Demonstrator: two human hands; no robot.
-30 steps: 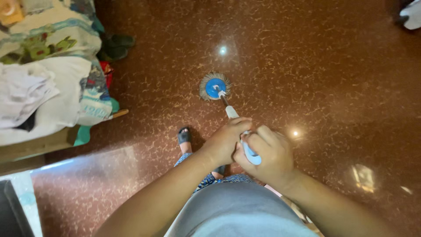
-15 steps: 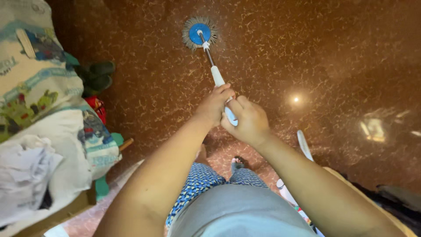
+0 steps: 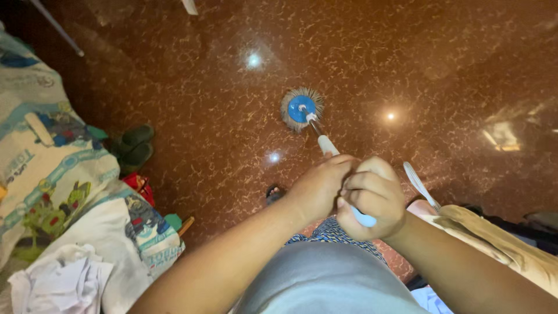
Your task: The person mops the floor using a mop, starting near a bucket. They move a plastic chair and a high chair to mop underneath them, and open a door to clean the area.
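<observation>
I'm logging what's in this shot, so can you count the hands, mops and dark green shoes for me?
Bare hands gripping the handle: 2, the left hand and right hand.
Round spin mop with blue disc and grey fringe: 1.
Dark green shoes on the brown speckled floor: 2.
Total: 5.

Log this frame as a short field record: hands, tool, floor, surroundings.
left hand: gripping the mop handle, lower on the shaft
right hand: closed around the handle's top end
mop head: round, blue disc with grey fringe, resting on the floor
floor: glossy reddish-brown, speckled, light reflections
surroundings: patterned bedding at left; dark green shoes beside it
</observation>
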